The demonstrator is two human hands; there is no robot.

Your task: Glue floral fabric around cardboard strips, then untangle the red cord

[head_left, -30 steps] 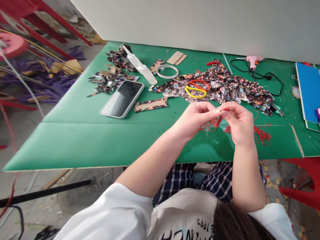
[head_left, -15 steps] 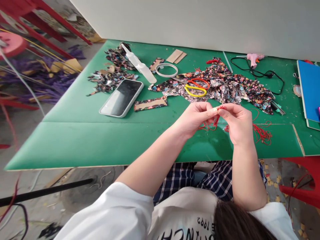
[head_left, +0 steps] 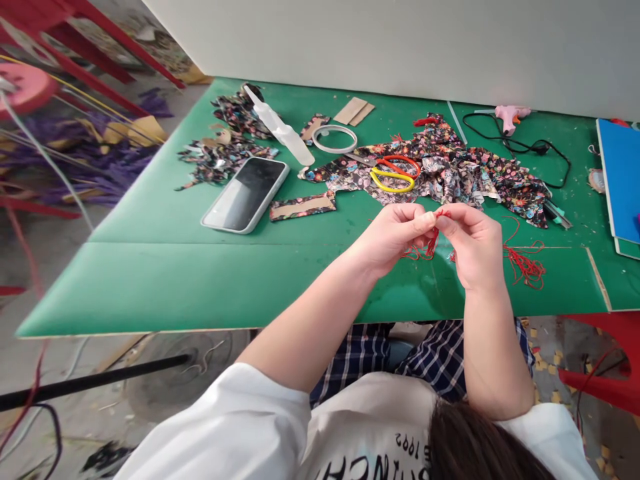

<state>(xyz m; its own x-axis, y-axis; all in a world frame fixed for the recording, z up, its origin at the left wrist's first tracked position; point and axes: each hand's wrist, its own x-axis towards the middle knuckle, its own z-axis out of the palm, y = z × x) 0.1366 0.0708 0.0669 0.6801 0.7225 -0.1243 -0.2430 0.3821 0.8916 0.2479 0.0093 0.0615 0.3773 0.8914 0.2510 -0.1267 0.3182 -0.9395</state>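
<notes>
Over the near part of the green table, my left hand (head_left: 395, 237) and my right hand (head_left: 475, 243) meet at the fingertips. Both pinch a length of red cord (head_left: 433, 245), whose loose strands hang below the fingers. My fingers cover most of the pinched part. On the table to the right of my right hand lies a bunch of red cords (head_left: 527, 267). Just beyond my hands spreads a floral cloth (head_left: 450, 173), with red-and-yellow-handled scissors (head_left: 397, 175) lying on it.
A phone (head_left: 245, 195), a white bottle (head_left: 280, 127), a tape roll (head_left: 335, 139) and floral scraps (head_left: 215, 157) lie on the left of the green table (head_left: 150, 280). A pink glue gun (head_left: 511, 117) with a black cable and a blue folder (head_left: 623, 180) are at right.
My hands stay together on the red cord, with only a slight shift of the fingers. The whole view has moved a little; the things on the table lie as before.
</notes>
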